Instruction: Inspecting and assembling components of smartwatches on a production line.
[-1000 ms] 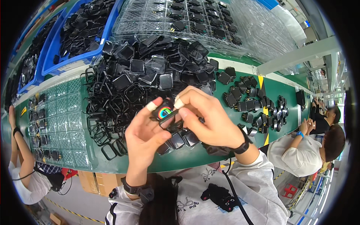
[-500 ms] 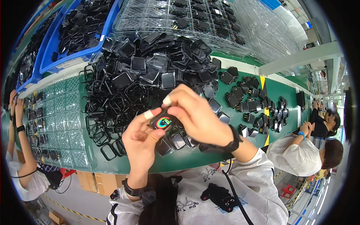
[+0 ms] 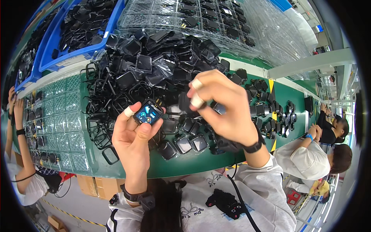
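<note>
My left hand (image 3: 133, 143) is closed round a small square smartwatch body (image 3: 148, 113) without a strap, pinched between thumb and fingers. Its screen is lit, and gold-coloured pins stick out at its upper edge. To the right, my raised right hand (image 3: 226, 104) is curled, its fingers closed on a dark, motion-blurred piece (image 3: 185, 102) whose kind I cannot make out. White wraps cover some fingertips on both hands. Behind and below them lies a large pile of black square watch parts (image 3: 127, 79), some in clear film. Several square pieces (image 3: 182, 144) lie near the table's front edge.
Blue bins (image 3: 73, 58) of black parts stand at the far left. Clear compartment trays (image 3: 67, 131) lie at left and at the back (image 3: 148, 19). Small black units (image 3: 266, 108) cover the right side, near a pale metal beam (image 3: 309, 63). Other people sit left and right.
My hands have moved apart: the right went up and right with the dark piece, the left slightly left with the smartwatch body. The lit screen changed from a coloured ring to a blue display.
</note>
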A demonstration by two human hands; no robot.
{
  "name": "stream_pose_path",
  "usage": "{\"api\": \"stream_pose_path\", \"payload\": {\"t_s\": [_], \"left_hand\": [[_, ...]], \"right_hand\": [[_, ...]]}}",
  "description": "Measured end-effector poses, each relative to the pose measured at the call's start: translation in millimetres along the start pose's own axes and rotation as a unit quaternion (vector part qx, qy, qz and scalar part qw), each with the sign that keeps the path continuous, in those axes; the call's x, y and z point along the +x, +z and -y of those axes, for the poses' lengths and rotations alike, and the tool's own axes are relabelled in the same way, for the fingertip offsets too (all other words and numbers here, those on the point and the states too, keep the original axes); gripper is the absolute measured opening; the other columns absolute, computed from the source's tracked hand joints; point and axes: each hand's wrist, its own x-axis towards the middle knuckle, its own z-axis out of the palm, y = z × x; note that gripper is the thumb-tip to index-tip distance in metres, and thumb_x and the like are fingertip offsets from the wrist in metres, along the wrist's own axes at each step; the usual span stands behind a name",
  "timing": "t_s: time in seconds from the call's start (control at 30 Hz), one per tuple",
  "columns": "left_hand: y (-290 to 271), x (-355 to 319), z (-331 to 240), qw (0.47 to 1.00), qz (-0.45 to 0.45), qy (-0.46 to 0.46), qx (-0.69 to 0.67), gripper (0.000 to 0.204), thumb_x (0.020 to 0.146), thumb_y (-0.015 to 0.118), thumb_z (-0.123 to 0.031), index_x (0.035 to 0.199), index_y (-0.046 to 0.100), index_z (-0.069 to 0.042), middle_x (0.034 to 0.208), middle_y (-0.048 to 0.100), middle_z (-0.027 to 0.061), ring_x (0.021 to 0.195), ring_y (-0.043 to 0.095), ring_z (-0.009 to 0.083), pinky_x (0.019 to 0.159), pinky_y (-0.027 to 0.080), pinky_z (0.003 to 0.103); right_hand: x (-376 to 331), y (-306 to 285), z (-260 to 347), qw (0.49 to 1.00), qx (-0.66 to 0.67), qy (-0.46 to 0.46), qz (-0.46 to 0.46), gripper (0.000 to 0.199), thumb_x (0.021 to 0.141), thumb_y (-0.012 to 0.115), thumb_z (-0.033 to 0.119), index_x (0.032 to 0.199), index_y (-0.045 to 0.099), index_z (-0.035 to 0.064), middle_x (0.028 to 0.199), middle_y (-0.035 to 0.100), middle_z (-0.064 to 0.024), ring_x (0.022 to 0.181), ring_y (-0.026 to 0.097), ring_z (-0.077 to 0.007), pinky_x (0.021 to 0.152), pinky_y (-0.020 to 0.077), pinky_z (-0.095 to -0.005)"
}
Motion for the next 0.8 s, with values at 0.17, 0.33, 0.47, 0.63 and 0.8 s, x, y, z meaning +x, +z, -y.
{"api": "stream_pose_path", "payload": {"t_s": [0.17,0.33,0.47,0.63,0.8], "left_hand": [[24,-6,3,0.984,0.065,-0.053,-0.157,0.056,0.08,0.065,0.0,0.129,0.037,0.002,0.119,0.054,0.0202,0.108,0.056,0.0308,0.092,0.049,0.04],[35,-7,-5,0.98,0.072,-0.064,-0.172,0.061,0.076,0.063,0.01,0.129,0.035,0.004,0.119,0.053,0.0241,0.111,0.055,0.035,0.092,0.049,0.04],[32,-6,-15,0.981,0.126,-0.087,-0.116,0.06,0.072,0.062,0.017,0.126,0.038,0.006,0.117,0.055,0.0231,0.105,0.059,0.0309,0.088,0.052,0.036],[32,-7,-18,0.974,0.166,-0.116,-0.098,0.059,0.07,0.066,0.016,0.123,0.042,0.006,0.115,0.056,0.0204,0.1,0.061,0.0241,0.085,0.053,0.031],[35,-9,-20,0.975,0.172,-0.115,-0.082,0.057,0.071,0.065,0.017,0.123,0.042,0.006,0.116,0.056,0.0196,0.101,0.06,0.0244,0.087,0.052,0.033]], "right_hand": [[-20,5,22,0.986,-0.08,-0.145,-0.009,0.026,0.056,0.071,0.001,0.081,0.068,0.006,0.092,0.056,-0.0094,0.083,0.057,-0.0283,0.066,0.0483,-0.0362],[-34,9,30,0.964,-0.149,-0.22,0.002,0.029,0.059,0.069,0.005,0.086,0.066,-0.0024,0.091,0.056,-0.012,0.075,0.055,-0.0247,0.061,0.0462,-0.0298],[-37,2,27,0.988,0.088,-0.121,0.027,0.023,0.061,0.073,0.004,0.082,0.066,0.0064,0.094,0.059,-0.0103,0.078,0.054,-0.0227,0.062,0.0441,-0.0294],[-36,-6,22,0.983,-0.036,-0.176,-0.044,0.02,0.06,0.076,0.009,0.075,0.067,0.0181,0.1,0.062,-0.0013,0.077,0.045,-0.0178,0.064,0.037,-0.0258],[-37,-12,20,0.976,-0.017,-0.214,0.013,0.014,0.064,0.075,0.01,0.074,0.066,0.013,0.098,0.065,-0.0001,0.09,0.052,-0.0231,0.068,0.0444,-0.0278]]}}
